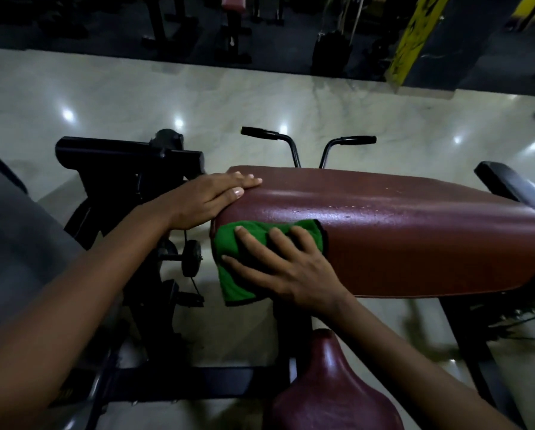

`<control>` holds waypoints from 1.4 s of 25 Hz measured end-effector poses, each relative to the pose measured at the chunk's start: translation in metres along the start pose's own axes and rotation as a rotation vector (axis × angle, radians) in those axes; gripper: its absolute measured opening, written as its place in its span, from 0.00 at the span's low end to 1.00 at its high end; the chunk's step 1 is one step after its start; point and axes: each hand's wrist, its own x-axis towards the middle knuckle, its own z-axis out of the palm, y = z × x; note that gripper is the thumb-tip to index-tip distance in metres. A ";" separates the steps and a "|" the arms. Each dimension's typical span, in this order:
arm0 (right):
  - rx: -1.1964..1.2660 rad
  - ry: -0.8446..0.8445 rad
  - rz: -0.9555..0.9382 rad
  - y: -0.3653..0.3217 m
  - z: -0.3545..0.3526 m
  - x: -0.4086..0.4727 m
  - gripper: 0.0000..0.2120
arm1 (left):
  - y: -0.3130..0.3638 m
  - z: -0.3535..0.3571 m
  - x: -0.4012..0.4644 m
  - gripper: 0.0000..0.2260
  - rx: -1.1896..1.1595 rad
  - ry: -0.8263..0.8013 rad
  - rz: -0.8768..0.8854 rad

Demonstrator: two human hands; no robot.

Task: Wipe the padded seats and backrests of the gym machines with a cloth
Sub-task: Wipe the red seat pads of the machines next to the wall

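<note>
A wide maroon padded rest (399,231) lies across the middle of the head view, worn and cracked on top. My right hand (287,268) presses a green cloth (238,265) flat against the pad's near left face, fingers spread. Part of the cloth hangs below the pad's lower edge. My left hand (210,197) rests on the pad's left end, fingers together over its top corner. A smaller maroon seat (328,389) stands below, near my right forearm.
Black machine frame and a roller arm (129,156) stand at the left. Two black handles (309,144) rise behind the pad. Another black arm (508,184) sits at the right. Glossy pale floor beyond; dark gym machines and a yellow post (415,38) at the back.
</note>
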 end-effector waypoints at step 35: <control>0.959 0.713 2.078 0.182 -0.084 -0.291 0.04 | 0.217 0.184 0.193 0.27 0.616 -0.007 0.545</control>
